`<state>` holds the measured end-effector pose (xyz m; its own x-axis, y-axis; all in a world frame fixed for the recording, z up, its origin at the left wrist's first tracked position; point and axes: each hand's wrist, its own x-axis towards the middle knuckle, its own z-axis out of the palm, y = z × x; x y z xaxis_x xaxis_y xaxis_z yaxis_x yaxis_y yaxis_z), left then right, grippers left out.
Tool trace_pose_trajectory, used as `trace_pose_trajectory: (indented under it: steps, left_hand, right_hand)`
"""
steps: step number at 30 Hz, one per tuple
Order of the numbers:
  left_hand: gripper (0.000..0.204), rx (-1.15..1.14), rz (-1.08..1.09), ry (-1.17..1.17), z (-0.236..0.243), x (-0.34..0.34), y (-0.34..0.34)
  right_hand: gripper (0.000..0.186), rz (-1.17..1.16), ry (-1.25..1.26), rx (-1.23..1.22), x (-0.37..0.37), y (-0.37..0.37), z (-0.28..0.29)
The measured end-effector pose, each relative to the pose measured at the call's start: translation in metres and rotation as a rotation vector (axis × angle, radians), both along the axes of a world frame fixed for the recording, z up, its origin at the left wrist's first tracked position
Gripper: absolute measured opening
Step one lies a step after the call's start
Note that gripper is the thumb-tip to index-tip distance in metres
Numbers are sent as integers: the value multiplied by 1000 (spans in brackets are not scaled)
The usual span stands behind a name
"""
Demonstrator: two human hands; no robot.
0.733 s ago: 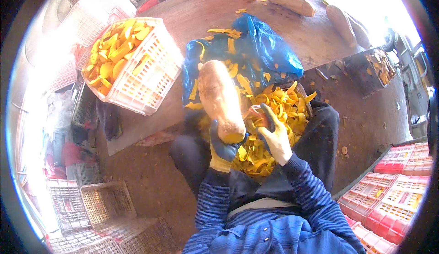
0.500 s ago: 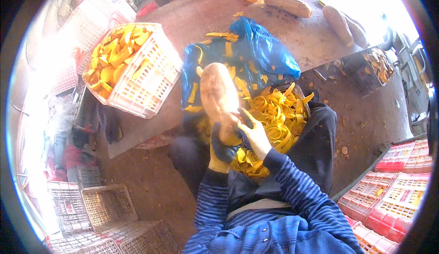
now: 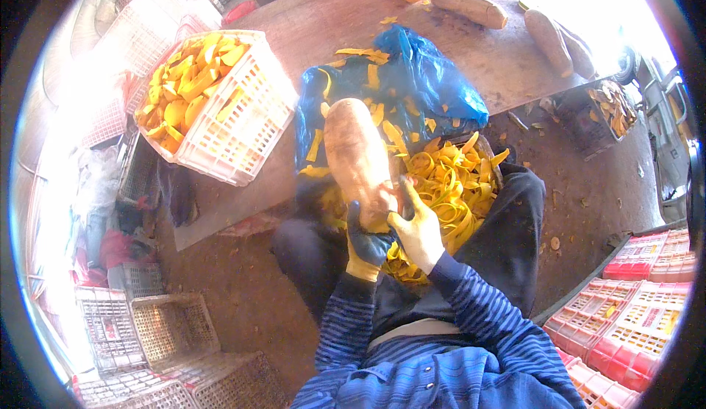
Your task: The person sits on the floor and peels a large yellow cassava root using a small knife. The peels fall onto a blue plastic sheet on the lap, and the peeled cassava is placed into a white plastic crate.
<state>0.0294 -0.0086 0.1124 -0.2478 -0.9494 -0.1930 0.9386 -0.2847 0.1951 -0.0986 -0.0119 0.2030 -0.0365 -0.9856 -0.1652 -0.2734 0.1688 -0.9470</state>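
A long tan squash (image 3: 356, 148) stands out lengthwise in front of me, its near end over my lap. My left hand (image 3: 365, 241), in a dark-palmed yellow glove, is wrapped round that near end, where a bit of yellow flesh shows. My right hand (image 3: 416, 226), gloved in pale yellow, is closed against the squash's right side near the same end. Whatever it grips is mostly hidden by the fingers. Curly yellow peelings (image 3: 452, 192) fill a container between my knees. A blue plastic sheet (image 3: 434, 78) scattered with peel strips lies just beyond.
At left, a pale plastic crate (image 3: 243, 126) is heaped with peeled orange pieces (image 3: 187, 89). Whole squashes (image 3: 471, 9) lie on the board (image 3: 323, 19) ahead. A dark crate of scraps (image 3: 588, 118) stands right. Red and white crates (image 3: 636, 317) are lower right, used crates (image 3: 176, 328) lower left.
My right hand has shifted slightly up along the squash's right side, thumb and finger wider apart. The left hand has moved a little right and still holds the near end.
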Motion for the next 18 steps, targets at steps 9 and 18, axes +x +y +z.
trace_pose_trajectory:
  steps: [9,18]
  left_hand:
    - [71,204,-29,27,-8,8,0]
    - [70,199,6,27,-15,9,4]
  right_hand:
    - [47,-26,-425,-176,26,-130,6]
    - [37,162,-281,-131,52,-228,-23]
